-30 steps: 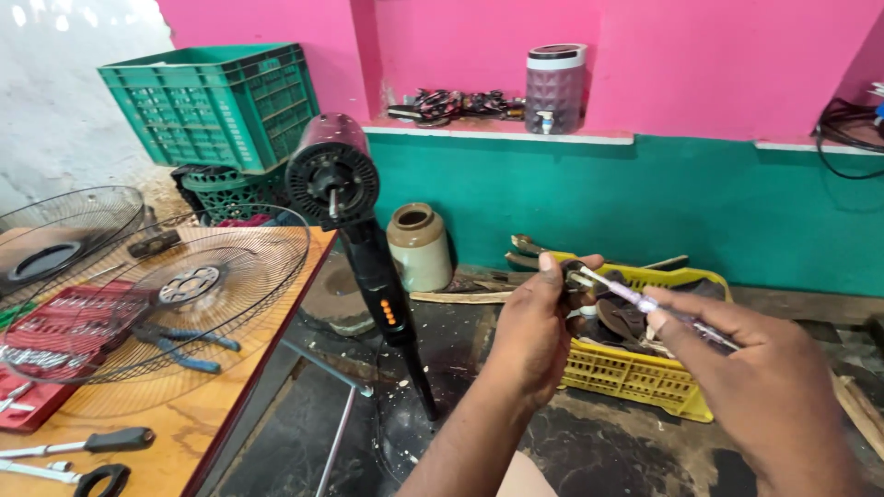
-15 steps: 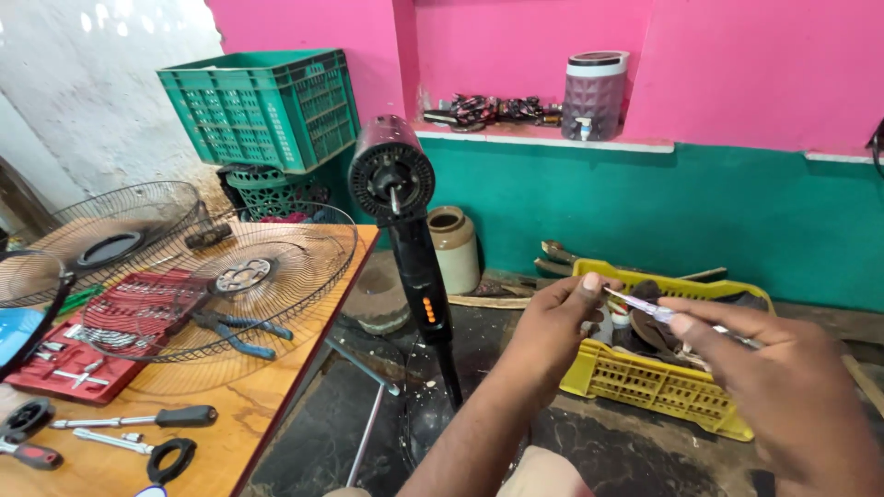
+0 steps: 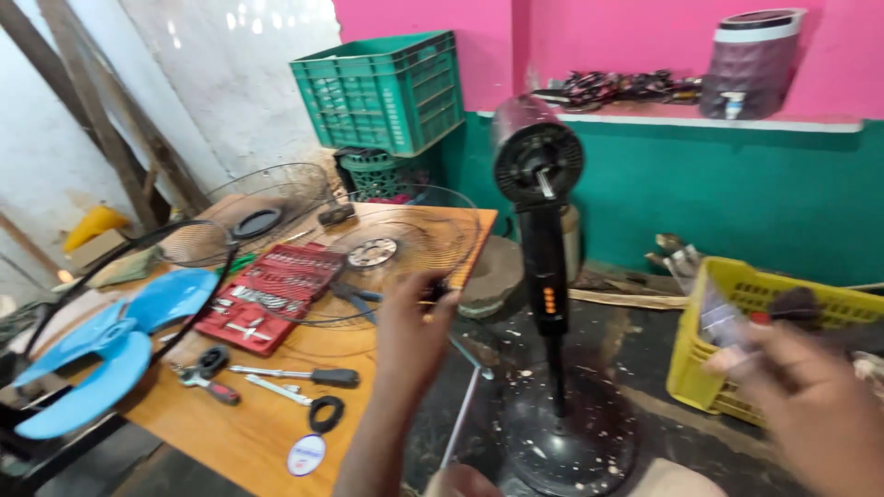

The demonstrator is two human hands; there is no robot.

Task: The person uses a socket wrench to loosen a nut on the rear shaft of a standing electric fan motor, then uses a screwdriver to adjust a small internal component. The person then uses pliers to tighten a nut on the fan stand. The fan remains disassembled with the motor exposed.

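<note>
A smooth blue plastic fan blade lies at the far left edge of the wooden bench, partly ringed by a dark wire guard. Next to it sits a flat red tool case filled with small metal bits, and below that a black-handled screwdriver and a black ring rest on the bare wood. A round wire fan grille with a pale centre disc leans over the case. The left hand is raised before the bench edge, fingers curled toward the grille rim; whether it grips anything I cannot tell. Just right stands the black pedestal fan body, its ribbed motor head bare, on a round speckled base. Farther right is a yellow slotted plastic basket. The right hand, blurred, pinches a thin pale strip in front of the basket.
</note>
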